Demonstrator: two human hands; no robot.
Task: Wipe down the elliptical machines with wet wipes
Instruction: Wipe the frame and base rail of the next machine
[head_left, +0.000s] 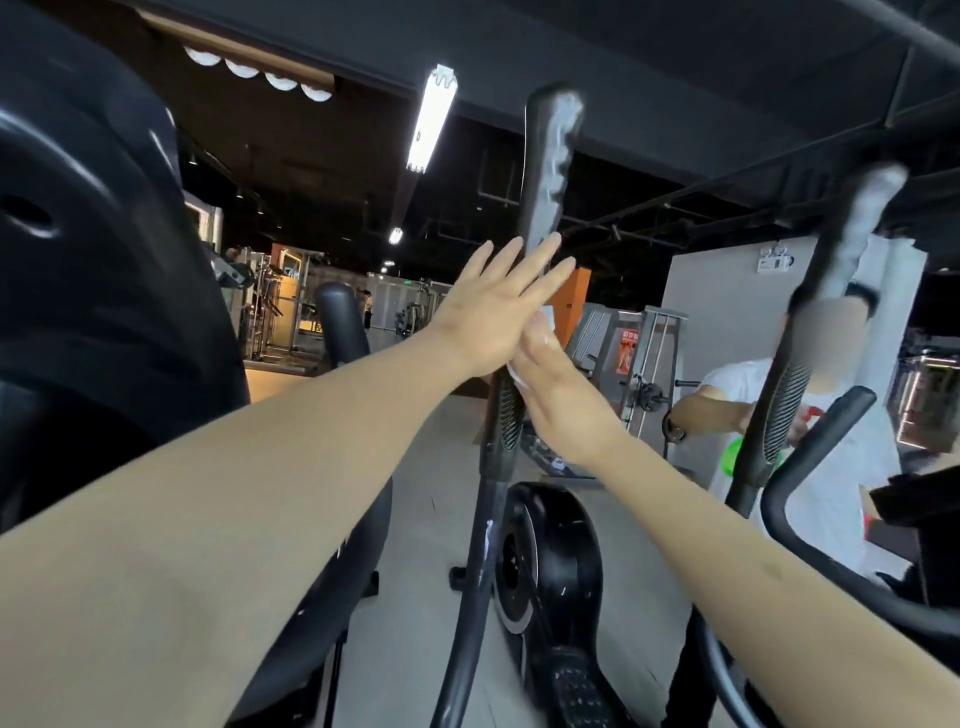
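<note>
- Your left hand (493, 317) lies flat, fingers straight, against one side of the handle (540, 208); it grips nothing.
- Your right hand (561, 395) presses the wipe (545, 319) to the other side; only white scraps of the wipe show between your palms.
- With flat palms and no closed grip, the wipe could slip out or bunch up.
- The handle pivots, so uneven pressure may swing it away from you.
- A second handle (831, 291) stands close on the right; a wide stroke could knock it.
</note>
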